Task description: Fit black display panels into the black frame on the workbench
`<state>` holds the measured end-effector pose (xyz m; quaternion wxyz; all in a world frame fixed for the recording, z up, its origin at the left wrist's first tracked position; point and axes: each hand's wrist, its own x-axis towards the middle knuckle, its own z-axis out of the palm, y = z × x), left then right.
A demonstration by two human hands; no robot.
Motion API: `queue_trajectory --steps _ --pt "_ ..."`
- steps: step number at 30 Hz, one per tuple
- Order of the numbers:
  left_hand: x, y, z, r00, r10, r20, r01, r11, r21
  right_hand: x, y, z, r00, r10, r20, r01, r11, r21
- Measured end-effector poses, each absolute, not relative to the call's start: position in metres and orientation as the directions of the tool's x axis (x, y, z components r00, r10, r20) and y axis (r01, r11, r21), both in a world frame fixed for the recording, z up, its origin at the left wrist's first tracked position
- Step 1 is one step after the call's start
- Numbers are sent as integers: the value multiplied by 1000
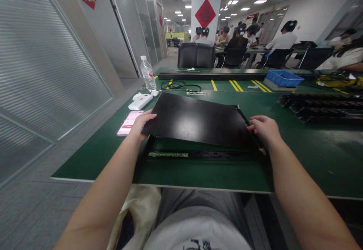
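Green table (198, 174) in an open office; people (285, 38) sit at far desks. Black panel (195, 119) lies tilted over a frame (204, 155) near the table's front edge. Left hand (143, 123) and right hand (265, 127) grip its side edges, fingers curled. Phone (129, 123) lies just beside the left hand. Blue bin (285, 78) farther back, contents hidden.

Thin glossy black rectangular panel (195, 119), which you hold at its side edges: tilted, near edge lifted above the black rectangular frame (215, 155) lying flat on the green desk (297, 159).
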<state>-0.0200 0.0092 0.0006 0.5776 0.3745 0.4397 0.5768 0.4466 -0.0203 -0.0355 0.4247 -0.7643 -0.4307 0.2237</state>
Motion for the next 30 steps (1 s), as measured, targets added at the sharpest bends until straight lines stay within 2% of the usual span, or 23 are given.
queue_trajectory --steps 3,9,30 --pt "-19 9 1 -54 995 -87 -325 65 943 448 -21 -36 550 834 29 517 -314 -796" --pt "-20 9 -1 -69 991 -117 -329 88 940 447 -23 -33 542 837 73 568 -301 -766" --pt "-23 12 -4 -65 988 -142 -339 112 934 446 -24 -32 553 831 66 551 -305 -777"
